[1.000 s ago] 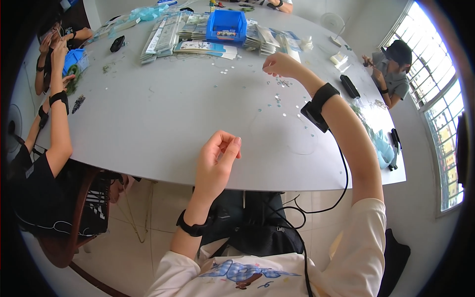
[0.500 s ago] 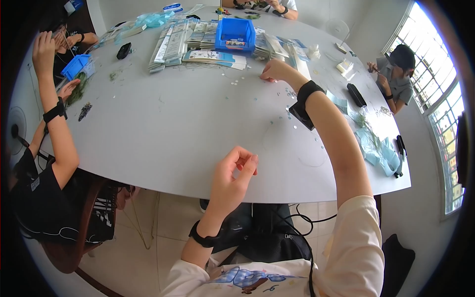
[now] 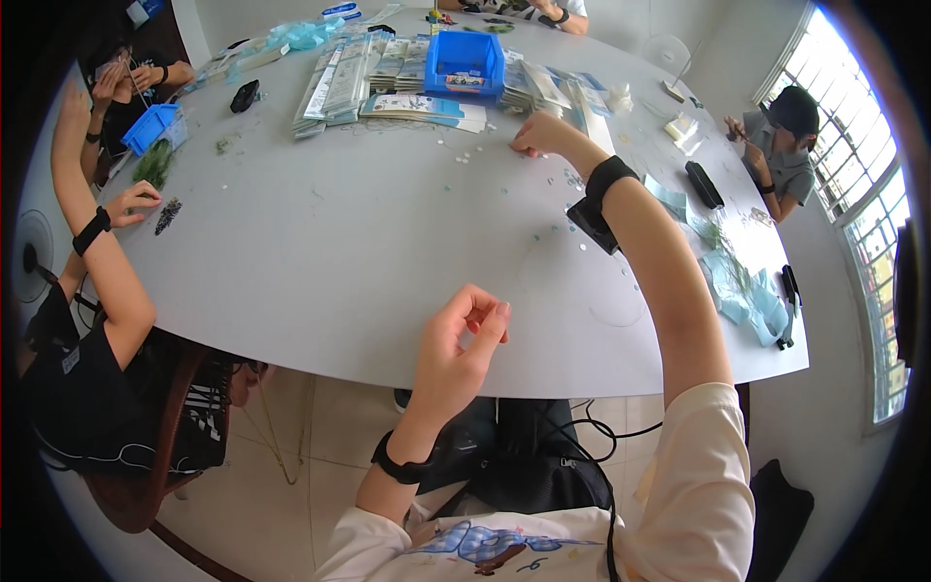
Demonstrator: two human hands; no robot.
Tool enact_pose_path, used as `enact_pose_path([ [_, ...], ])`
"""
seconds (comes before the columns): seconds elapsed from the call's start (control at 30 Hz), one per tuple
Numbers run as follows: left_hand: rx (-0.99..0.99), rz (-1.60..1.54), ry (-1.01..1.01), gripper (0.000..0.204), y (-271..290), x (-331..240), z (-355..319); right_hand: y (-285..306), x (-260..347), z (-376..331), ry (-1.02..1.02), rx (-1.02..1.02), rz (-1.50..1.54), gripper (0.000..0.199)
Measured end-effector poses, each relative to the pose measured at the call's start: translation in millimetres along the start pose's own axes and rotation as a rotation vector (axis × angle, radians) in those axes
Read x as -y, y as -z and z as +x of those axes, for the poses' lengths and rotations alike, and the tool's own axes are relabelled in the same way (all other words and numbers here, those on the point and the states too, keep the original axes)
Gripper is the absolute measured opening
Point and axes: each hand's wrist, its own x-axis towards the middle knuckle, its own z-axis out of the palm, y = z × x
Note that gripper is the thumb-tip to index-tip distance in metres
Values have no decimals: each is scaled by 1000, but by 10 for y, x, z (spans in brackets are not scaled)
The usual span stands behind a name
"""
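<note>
Over the near part of the white table, my left hand (image 3: pixel 460 341) is closed, its thumb pressed to curled fingers; whatever it may hold is too small to make out. My right arm reaches far across the table, and my right hand (image 3: pixel 545 135) is closed in a pinch low over the surface, in front of the blue bin (image 3: pixel 465 95). What lies between those fingertips is hidden. Small pale and bluish discs (image 3: pixel 463 157) are scattered to the left of and below the right hand. Flat printed packets (image 3: pixel 427 110) lie stacked beside the bin.
A black case (image 3: pixel 704 184) and crumpled light-blue plastic (image 3: pixel 742 291) lie at the right. At the left, a co-worker's hand (image 3: pixel 132 205) is near a green bundle (image 3: pixel 153 165) and a dark beaded cluster (image 3: pixel 168 216). Other people sit around the table (image 3: pixel 369 262).
My hands have barely moved. The co-worker at the left has drawn one hand off the green bundle toward the dark cluster and swung the raised arm left.
</note>
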Motion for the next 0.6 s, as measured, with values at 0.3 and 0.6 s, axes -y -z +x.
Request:
enact_pose_path([
  [0.3, -36, -15, 1, 17, -7, 3, -32, 22, 88, -149, 69, -68, 123, 16],
  [0.6, 5, 218, -118, 15, -38, -9, -8, 411, 448, -1320, 176, -8, 92, 14],
])
